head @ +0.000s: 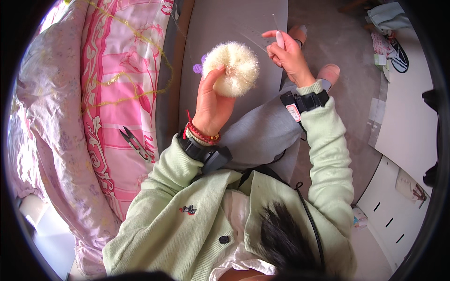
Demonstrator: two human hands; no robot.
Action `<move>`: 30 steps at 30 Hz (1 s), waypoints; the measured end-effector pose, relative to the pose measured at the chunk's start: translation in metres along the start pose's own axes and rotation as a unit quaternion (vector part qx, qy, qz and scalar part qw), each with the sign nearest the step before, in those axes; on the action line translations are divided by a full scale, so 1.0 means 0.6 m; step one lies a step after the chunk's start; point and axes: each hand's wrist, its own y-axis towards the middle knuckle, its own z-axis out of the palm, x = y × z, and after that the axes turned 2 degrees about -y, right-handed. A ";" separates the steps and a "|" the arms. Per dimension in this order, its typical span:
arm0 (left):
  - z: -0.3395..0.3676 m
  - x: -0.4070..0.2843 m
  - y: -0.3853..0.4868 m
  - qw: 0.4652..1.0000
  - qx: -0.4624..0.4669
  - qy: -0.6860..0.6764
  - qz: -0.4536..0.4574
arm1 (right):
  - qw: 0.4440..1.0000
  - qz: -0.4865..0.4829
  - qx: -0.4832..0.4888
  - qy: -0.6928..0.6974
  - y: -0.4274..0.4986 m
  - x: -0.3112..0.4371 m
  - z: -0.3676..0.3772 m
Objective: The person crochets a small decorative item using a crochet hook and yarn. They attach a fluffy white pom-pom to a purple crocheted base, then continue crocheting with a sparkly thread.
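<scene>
My left hand [213, 98] grips a fluffy cream-coloured yarn ball [236, 70], the thumb lying on its front. Small purple knitted or crocheted pieces [198, 66] stick out at the ball's left side. To the right of the ball, raised and apart from it, my right hand [288, 54] holds a fine needle-like tool, probably a crochet hook, by its pale pink handle [280, 40]; its thin metal shaft points up. On the pink bedding at the left lie thread snips [135, 143] with their blades apart and a loose strand of yellow-green fuzzy yarn [168, 66].
A bed with a pink patterned sheet [116, 119] and a rumpled floral quilt [52, 140] runs along my left. My legs in grey trousers [260, 126] and pink slippers [328, 74] are below my hands. White furniture [404, 116] and a dark sandal [399, 56] are at the right.
</scene>
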 end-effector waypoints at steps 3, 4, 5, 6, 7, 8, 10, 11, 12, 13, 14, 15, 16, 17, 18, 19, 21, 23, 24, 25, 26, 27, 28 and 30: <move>0.026 0.022 -0.026 1.000 0.025 -0.012 -0.012 | 0.994 -0.012 -0.106 0.016 -0.108 0.054 0.023; 0.034 0.031 -0.035 0.999 0.049 -0.005 -0.013 | 0.989 -0.021 -0.141 0.038 -0.140 0.064 0.035; 0.043 0.042 -0.041 0.997 0.075 0.006 0.000 | 0.984 -0.043 -0.162 0.063 -0.168 0.072 0.046; 0.051 0.053 -0.047 0.995 0.099 0.017 0.012 | 0.984 -0.057 -0.169 0.013 -0.193 0.077 0.054; 0.058 0.066 -0.054 0.992 0.123 0.029 0.027 | 0.979 -0.066 -0.187 -0.043 -0.215 0.081 0.060; 0.063 0.078 -0.063 0.985 0.157 0.050 0.045 | 0.969 -0.116 -0.190 -0.108 -0.229 0.081 0.068; 0.072 0.098 -0.079 0.984 0.158 0.067 0.044 | 0.959 -0.155 -0.208 -0.114 -0.258 0.078 0.077; 0.076 0.105 -0.087 0.983 0.160 0.076 0.047 | 0.960 -0.164 -0.206 -0.096 -0.267 0.076 0.077; 0.078 0.109 -0.095 0.983 0.162 0.072 0.039 | 0.958 -0.172 -0.211 -0.088 -0.275 0.073 0.074; 0.080 0.111 -0.103 0.984 0.163 0.068 0.032 | 0.956 -0.185 -0.212 -0.082 -0.283 0.070 0.070; 0.082 0.114 -0.111 0.986 0.155 0.063 0.026 | 0.952 -0.201 -0.215 -0.077 -0.291 0.067 0.065; 0.085 0.116 -0.118 0.986 0.156 0.056 0.007 | 0.959 -0.185 -0.208 -0.051 -0.300 0.065 0.060; 0.087 0.118 -0.125 0.988 0.148 0.047 -0.010 | 0.964 -0.172 -0.202 -0.026 -0.308 0.063 0.055; 0.089 0.119 -0.131 0.986 0.162 0.035 -0.025 | 0.967 -0.160 -0.196 -0.002 -0.316 0.062 0.050; 0.090 0.119 -0.135 0.988 0.145 0.034 -0.043 | 0.968 -0.145 -0.202 -0.004 -0.324 0.062 0.048; 0.092 0.118 -0.139 0.987 0.149 0.030 -0.060 | 0.971 -0.138 -0.196 0.000 -0.332 0.063 0.045; 0.092 0.118 -0.146 0.983 0.163 0.044 -0.078 | 0.974 -0.115 -0.197 0.008 -0.349 0.067 0.041; 0.092 0.119 -0.154 0.977 0.184 0.078 -0.078 | 0.973 -0.130 -0.192 -0.008 -0.365 0.073 0.039; 0.092 0.121 -0.158 0.976 0.189 0.088 -0.066 | 0.973 -0.140 -0.185 -0.021 -0.372 0.075 0.039; 0.091 0.124 -0.163 0.975 0.194 0.097 -0.054 | 0.970 -0.148 -0.191 -0.017 -0.378 0.078 0.038; 0.091 0.127 -0.168 0.974 0.196 0.106 -0.043 | 0.969 -0.160 -0.190 -0.018 -0.385 0.080 0.038; 0.091 0.131 -0.172 0.974 0.202 0.096 -0.034 | 0.967 -0.171 -0.189 -0.020 -0.390 0.082 0.037; 0.091 0.136 -0.176 0.974 0.205 0.087 -0.027 | 0.964 -0.173 -0.199 -0.018 -0.393 0.083 0.038; 0.091 0.144 -0.182 0.976 0.206 0.070 -0.017 | 0.960 -0.176 -0.219 -0.015 -0.396 0.085 0.043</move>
